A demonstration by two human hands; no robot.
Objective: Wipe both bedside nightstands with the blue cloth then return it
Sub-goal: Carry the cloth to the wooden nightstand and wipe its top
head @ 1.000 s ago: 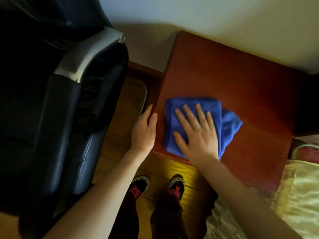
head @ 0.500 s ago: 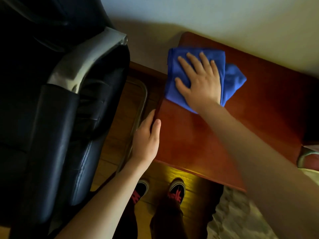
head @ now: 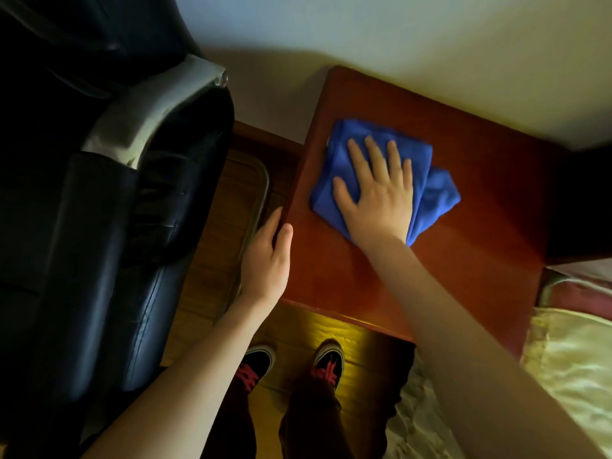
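Glossy reddish wood nightstand [head: 430,260], soft blue cloth [head: 437,193], shiny dark leather chair [head: 99,260]

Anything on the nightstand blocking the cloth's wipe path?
Nothing visible. The right hand presses flat on the blue cloth, with bare nightstand top around it. The left hand rests at the left edge, clear of it. Dark right side: cannot tell.

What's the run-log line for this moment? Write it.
phase: wiping | right hand: flat, pressing blue cloth on nightstand | left hand: resting at nightstand's left edge
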